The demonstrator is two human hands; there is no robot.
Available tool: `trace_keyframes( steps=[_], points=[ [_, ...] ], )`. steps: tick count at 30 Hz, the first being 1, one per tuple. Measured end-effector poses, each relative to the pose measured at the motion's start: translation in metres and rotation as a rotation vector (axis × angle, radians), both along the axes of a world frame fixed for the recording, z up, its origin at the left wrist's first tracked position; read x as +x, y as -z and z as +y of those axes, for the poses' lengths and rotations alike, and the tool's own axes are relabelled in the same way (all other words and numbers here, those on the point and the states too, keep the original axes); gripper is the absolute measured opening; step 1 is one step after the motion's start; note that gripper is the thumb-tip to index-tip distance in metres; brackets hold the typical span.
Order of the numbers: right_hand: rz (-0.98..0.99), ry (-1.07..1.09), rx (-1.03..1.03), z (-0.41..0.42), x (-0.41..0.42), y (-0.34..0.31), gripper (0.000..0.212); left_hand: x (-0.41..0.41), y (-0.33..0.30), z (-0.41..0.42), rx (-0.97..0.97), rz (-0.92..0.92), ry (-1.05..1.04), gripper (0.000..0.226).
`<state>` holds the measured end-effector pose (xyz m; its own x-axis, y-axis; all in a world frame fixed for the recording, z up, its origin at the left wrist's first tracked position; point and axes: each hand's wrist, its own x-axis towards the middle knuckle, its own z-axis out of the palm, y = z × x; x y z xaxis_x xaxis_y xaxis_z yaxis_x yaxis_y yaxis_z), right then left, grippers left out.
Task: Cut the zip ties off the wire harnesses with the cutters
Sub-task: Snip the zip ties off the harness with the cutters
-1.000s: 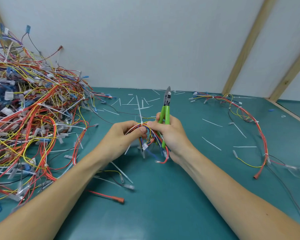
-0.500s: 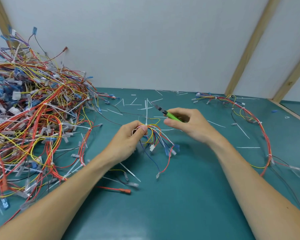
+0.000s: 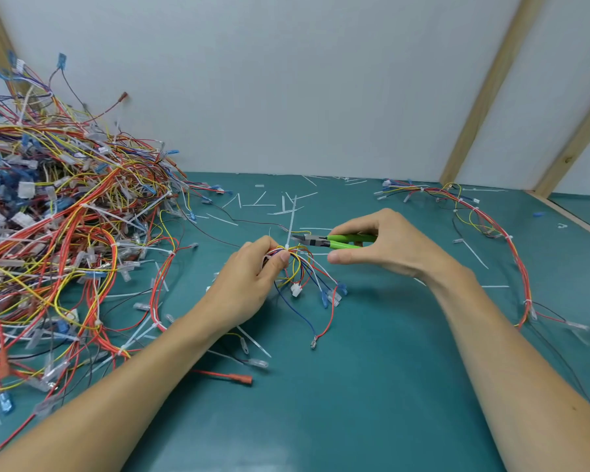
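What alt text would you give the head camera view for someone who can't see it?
A person's left hand grips a small wire bundle over a teal table while the right hand brings green-handled cutters to its upright white zip tie. A large harness pile lies left.

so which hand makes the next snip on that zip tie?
Right. The right hand already holds the green cutters, their tip right beside the white zip tie. The left hand is busy pinching the wire bundle under the tie.

Two hands (image 3: 249, 284), one cutters (image 3: 334, 240), one wire pile (image 3: 58, 240)
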<state>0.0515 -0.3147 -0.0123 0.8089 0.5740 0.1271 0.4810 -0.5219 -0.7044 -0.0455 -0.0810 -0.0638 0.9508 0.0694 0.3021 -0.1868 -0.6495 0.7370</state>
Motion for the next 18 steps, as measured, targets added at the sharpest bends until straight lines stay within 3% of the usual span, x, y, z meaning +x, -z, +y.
trace_keyframes(
  steps=[6,18],
  points=[
    [-0.081,-0.008,0.020,0.0052,-0.0015,0.0012,0.029,-0.0047,-0.0017,-0.0025,0.086,-0.072,-0.022,0.024],
    [-0.137,-0.034,-0.008,0.0041,0.0004,0.0007,0.035,-0.0064,-0.0056,-0.0022,0.041,-0.070,-0.020,0.024]
  ],
)
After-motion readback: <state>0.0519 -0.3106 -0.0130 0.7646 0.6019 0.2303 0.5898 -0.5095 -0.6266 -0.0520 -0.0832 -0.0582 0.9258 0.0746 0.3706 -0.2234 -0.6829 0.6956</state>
